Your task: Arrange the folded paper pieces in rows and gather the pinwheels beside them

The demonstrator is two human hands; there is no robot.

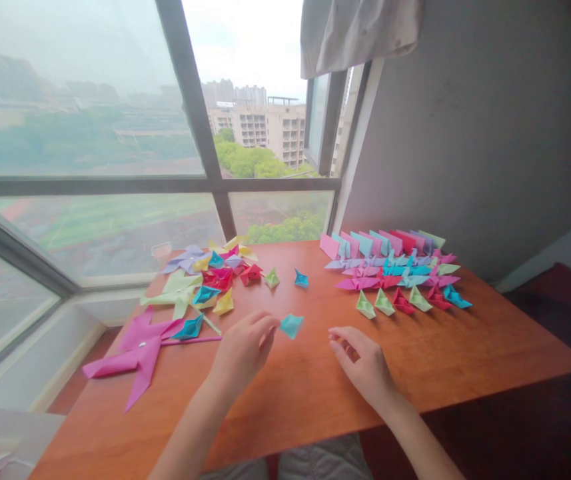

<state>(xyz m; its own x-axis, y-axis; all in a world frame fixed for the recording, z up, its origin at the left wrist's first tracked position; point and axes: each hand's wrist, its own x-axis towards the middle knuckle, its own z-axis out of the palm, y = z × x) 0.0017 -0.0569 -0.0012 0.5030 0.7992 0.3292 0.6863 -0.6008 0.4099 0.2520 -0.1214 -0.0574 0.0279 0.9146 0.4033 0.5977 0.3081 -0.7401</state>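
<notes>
Pinched at one tip between the fingers of my left hand (248, 343) is a light blue paper boat (292, 325), held over the middle of the table. My right hand (362, 363) hovers to the right of that boat, its fingers loosely curved, a small gap at the thumb and nothing in them. Beyond the hands, a green paper boat (272, 279) and a blue paper boat (301, 278) stand apart from each other. Toward the right, a row of paper boats (384, 303) in green, red and blue lies in front of several folded paper cranes (405, 270).
Upright folded paper pieces (375, 244) line up at the back right. At left lie a pink pinwheel (141, 347), a green pinwheel (178, 292) and a loose pile with a yellow boat (224, 303). The wooden table (315, 400) stands against a window (275, 213).
</notes>
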